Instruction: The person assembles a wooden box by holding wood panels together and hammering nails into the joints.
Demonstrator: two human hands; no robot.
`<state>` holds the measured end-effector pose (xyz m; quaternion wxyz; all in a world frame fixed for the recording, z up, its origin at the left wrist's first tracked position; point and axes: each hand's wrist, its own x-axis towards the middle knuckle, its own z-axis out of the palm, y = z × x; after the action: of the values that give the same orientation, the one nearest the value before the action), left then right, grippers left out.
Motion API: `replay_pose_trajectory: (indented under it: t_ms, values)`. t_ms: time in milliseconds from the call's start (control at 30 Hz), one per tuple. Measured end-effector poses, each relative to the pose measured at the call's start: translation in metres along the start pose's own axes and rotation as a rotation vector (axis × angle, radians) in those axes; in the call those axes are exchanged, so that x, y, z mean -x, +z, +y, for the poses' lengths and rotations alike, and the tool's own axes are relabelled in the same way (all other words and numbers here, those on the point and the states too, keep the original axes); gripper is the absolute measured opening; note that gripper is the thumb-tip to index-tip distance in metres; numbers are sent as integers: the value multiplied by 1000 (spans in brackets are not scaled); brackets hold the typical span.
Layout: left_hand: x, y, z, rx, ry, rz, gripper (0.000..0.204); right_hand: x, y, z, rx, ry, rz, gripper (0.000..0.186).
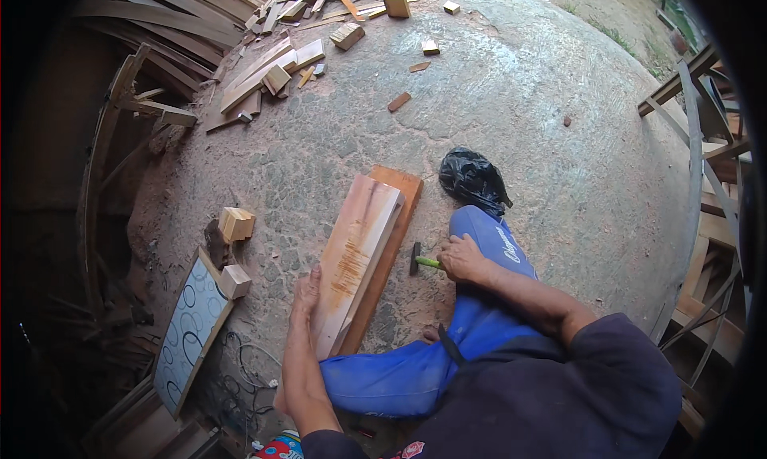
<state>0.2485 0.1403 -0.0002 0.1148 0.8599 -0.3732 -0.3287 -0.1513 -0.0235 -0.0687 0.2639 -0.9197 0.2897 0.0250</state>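
A long pale wooden piece (339,287), built up of boards with a groove along its right side, lies slanted in front of me on a reddish-brown plank (402,189). A patch of thin brown slivers or marks (349,269) shows on its top; I cannot tell which. My left hand (306,294) grips its left edge, thumb up along the side and the other fingers hidden beneath. In my right hand (463,259) is a hammer (415,259) with a dark head and green handle, held beside my bent knee, apart from the wood.
A black plastic bag (473,175) lies beyond my knee. Wooden blocks (237,224) and a patterned panel (188,335) stand on the left, near tangled cables (244,379). Offcuts (276,75) litter the far floor. Timber racks (711,219) line the right.
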Motion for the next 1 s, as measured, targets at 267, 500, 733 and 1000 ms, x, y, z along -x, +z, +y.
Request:
replay_pose_trajectory:
  t_ms: [267,500,733,1000]
  values:
    - [-7,21,-11,83,-29,31,86,2,-25,143,-321,554,432,24]
    - [-32,54,55,-95,297,379,60,-68,2,184,-171,447,275,25]
    - [-73,74,158,-22,226,402,62,-81,6,167,-254,804,213,22]
    - [-119,70,192,221,81,238,45,-46,-10,183,-317,734,243,23]
